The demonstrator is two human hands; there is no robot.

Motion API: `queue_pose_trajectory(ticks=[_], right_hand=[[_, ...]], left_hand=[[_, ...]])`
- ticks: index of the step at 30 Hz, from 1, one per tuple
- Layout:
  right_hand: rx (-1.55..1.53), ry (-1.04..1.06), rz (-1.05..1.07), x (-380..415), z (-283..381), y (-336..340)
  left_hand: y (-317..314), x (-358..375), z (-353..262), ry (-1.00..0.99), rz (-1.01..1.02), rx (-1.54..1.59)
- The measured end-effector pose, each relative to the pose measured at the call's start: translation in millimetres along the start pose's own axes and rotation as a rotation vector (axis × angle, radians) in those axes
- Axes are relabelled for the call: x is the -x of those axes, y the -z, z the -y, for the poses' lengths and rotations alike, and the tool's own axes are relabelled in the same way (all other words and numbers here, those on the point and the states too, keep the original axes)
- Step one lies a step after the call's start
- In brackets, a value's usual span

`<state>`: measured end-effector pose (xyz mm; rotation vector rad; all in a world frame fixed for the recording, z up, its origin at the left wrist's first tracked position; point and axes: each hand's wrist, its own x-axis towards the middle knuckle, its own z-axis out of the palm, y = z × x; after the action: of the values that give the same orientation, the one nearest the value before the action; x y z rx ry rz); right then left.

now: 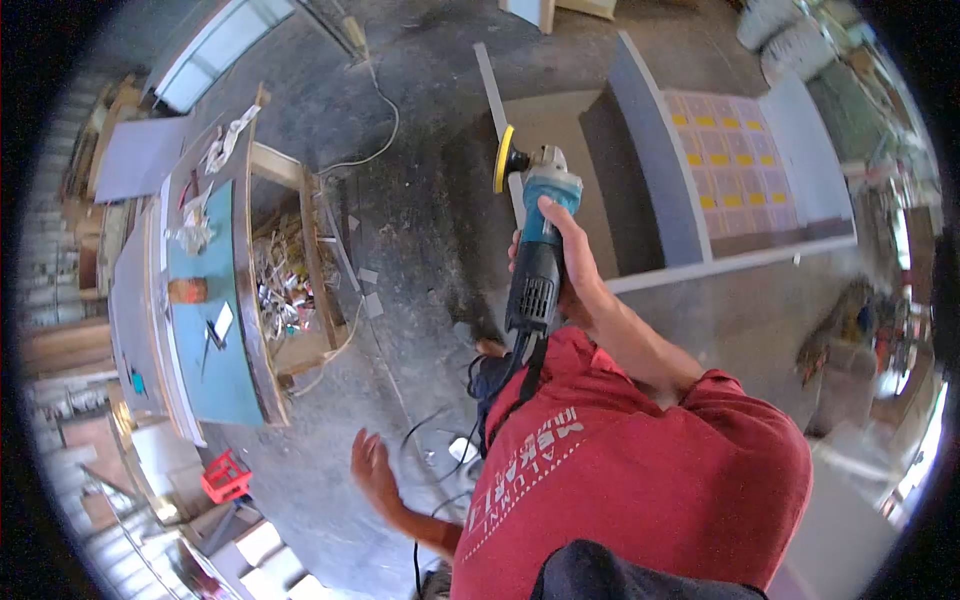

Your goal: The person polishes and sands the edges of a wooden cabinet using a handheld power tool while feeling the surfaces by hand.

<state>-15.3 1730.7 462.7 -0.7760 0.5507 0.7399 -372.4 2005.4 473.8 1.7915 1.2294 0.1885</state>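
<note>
My right hand (565, 240) is wrapped around the teal and black body of an angle grinder (537, 270), its thumb lying along the top near the metal head. A yellow disc pad (504, 158) is fitted on the grinder's head and faces left, held up in the air. From the grinder's rear end a black cord runs down past the red shirt. Low on the left, my left hand (375, 470) hangs over the concrete floor, slightly blurred, with its fingers apart and nothing in it.
A large grey panel cabinet frame (655, 150) lies on the floor at the upper right. On the left stands a workbench (215, 365) with a teal top and small items. A red crate (227, 477) sits at lower left. Cords trail across the floor.
</note>
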Motion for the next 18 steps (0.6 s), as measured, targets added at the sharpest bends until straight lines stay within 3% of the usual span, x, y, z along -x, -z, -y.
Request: queue_pose_trajectory(ticks=[1, 5, 8, 10, 13, 18], right_hand=[[-0.043, 0.007, -0.037, -1, -22, -7], [-0.203, 0.142, -0.126, -15, -58, -51], [-0.176, 0.221, -0.186, -24, -102, -57], [-0.175, 0.312, -0.271, -2, -108, -78], [-0.183, 0.372, -0.348, 12, -115, -85], [-0.304, 0.409, -0.441, 24, -128, -76]], left_hand=[[2, -31, 8, -0.091, 0.095, 0.024], [-35, -102, -95, -0.355, 0.566, 0.053], [-59, -123, -154, -0.477, 0.846, 0.026], [-62, -121, -194, -0.705, 1.179, -0.169], [-74, -124, -203, -0.783, 1.256, -0.368], [-92, -128, -202, -1.004, 1.280, -0.403]])
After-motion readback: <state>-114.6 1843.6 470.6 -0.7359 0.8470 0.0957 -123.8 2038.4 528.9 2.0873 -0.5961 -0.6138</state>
